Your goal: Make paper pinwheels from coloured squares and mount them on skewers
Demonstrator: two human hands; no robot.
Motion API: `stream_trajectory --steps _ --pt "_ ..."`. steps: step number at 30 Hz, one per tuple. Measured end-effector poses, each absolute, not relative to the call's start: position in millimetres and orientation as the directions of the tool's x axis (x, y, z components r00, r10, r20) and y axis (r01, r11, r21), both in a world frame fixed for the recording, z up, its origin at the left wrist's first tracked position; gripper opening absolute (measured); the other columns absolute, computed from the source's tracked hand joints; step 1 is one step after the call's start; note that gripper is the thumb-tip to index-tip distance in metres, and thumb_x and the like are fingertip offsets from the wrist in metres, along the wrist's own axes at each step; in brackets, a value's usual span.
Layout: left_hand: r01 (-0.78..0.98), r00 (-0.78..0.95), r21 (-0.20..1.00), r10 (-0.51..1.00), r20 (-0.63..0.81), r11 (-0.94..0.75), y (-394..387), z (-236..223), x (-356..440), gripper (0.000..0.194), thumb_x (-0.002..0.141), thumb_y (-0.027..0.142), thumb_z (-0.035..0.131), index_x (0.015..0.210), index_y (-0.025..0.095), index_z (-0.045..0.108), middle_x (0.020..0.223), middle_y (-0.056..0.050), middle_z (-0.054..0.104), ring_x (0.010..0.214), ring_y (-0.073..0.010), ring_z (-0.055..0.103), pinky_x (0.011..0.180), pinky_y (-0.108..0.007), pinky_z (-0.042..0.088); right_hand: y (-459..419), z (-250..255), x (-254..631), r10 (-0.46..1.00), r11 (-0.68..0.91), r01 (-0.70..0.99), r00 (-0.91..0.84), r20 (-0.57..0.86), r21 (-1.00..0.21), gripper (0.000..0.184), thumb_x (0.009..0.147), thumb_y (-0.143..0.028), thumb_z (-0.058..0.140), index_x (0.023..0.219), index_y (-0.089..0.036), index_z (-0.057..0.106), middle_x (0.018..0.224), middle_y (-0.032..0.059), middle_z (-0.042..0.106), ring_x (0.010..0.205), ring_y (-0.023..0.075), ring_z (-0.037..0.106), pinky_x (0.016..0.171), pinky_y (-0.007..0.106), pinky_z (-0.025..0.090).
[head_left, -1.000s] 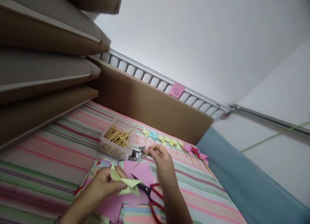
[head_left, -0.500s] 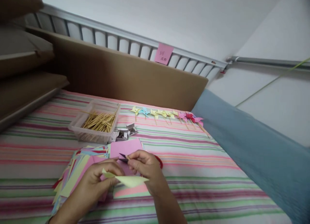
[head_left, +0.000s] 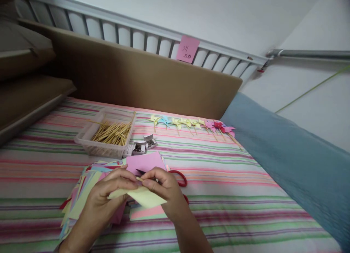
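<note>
We gripped folded pale-yellow paper (head_left: 147,197) with our left fingers (head_left: 123,183); just above it, our right fingers (head_left: 154,186) pinched a thin wooden stick (head_left: 139,179), pointing left.

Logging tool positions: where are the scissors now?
In the head view, the red-handled scissors lie low centre, partly hidden behind the right hand, their dark blades over the pink paper.

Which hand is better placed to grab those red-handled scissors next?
Probably your right hand: the scissors' red handles show just beside it, though it's pinching a small stick. Your left hand is farther off, holding yellow paper.
</note>
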State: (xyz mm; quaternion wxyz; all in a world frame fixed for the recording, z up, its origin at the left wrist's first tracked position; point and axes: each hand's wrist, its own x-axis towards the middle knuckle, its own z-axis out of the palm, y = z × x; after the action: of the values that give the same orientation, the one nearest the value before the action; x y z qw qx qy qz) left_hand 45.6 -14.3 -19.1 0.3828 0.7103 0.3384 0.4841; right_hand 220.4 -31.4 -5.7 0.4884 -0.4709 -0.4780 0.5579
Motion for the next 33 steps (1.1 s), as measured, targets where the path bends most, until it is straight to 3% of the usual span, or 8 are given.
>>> stream_trajectory --steps 3,7,26,33 --pt "0.135 0.294 0.874 0.862 0.414 -0.466 -16 -19 43 0.012 0.074 0.020 0.064 0.077 0.028 0.073 0.086 -0.002 0.071 0.085 -0.0201 0.063 0.083 -0.032 0.044 -32 -2 219 0.998 0.029 0.027 -0.057 0.028 -0.999 0.006 0.072 -0.022 0.065 0.073 -0.018 0.069 0.073 0.0001 0.063 0.070 0.0132 0.056 0.062 0.022 0.041" --pt "0.154 0.293 0.880 0.872 0.393 -0.449 -17 -22 38 0.012 0.074 0.021 0.063 0.077 0.027 0.073 0.087 -0.003 0.071 0.086 -0.0211 0.063 0.087 -0.035 0.043 -32 -1 216 0.996 0.076 0.090 -0.044 0.072 -0.993 0.003 0.069 -0.020 0.068 0.069 -0.019 0.070 0.071 -0.0003 0.061 0.069 0.0142 0.057 0.063 0.023 0.043" --pt "0.103 0.243 0.916 0.903 0.355 -0.388 -17 -28 39 0.012 0.074 0.019 0.064 0.076 0.028 0.071 0.084 0.000 0.071 0.084 -0.0190 0.064 0.080 -0.030 0.044 -33 -12 211 1.000 0.018 -0.034 -0.020 0.019 -0.999 0.007 0.066 -0.025 0.074 0.067 -0.019 0.070 0.070 0.0002 0.062 0.064 0.0134 0.056 0.056 0.022 0.042" --pt "0.081 0.238 0.922 0.906 0.350 -0.378 -17 -30 42 0.013 0.075 0.018 0.064 0.076 0.028 0.071 0.085 0.002 0.071 0.085 -0.0171 0.064 0.093 -0.033 0.039 -30 -18 211 0.999 0.042 -0.039 -0.005 0.042 -0.998 0.008 0.066 -0.026 0.074 0.068 -0.020 0.070 0.071 0.0006 0.062 0.066 0.0140 0.057 0.056 0.022 0.043"
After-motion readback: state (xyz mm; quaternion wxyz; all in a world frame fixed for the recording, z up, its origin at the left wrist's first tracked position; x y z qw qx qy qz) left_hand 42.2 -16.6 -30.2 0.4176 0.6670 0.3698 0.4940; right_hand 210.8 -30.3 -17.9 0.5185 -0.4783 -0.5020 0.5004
